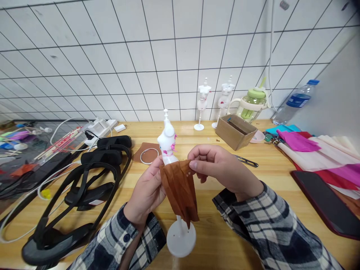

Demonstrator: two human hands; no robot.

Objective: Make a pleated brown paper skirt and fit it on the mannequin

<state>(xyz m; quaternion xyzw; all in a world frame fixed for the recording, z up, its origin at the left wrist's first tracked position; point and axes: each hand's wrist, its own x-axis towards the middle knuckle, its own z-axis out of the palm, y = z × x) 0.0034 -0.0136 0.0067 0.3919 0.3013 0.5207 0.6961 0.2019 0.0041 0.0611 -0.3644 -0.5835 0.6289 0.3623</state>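
Observation:
A small white mannequin [167, 141] with pink marks stands tilted on a round white base [181, 239] in front of me. Brown cloth [180, 187] hangs in folds round its lower part. On the left, my left hand [149, 191] is closed on the cloth's upper edge and the mannequin's side, the thumb in front. My right hand [218, 167] pinches the cloth's upper right corner between thumb and forefinger. Some small pale specks show on the cloth beside that thumb.
Behind are two more mannequins [203, 101], a cardboard box [235, 132], a green-lidded jug [253, 103] and a bottle [296, 101]. Black thread snips [246, 161], a phone [323, 198] and coloured cloths [332, 153] lie right. Black headsets [84, 187], cables and a ring [149, 156] lie left.

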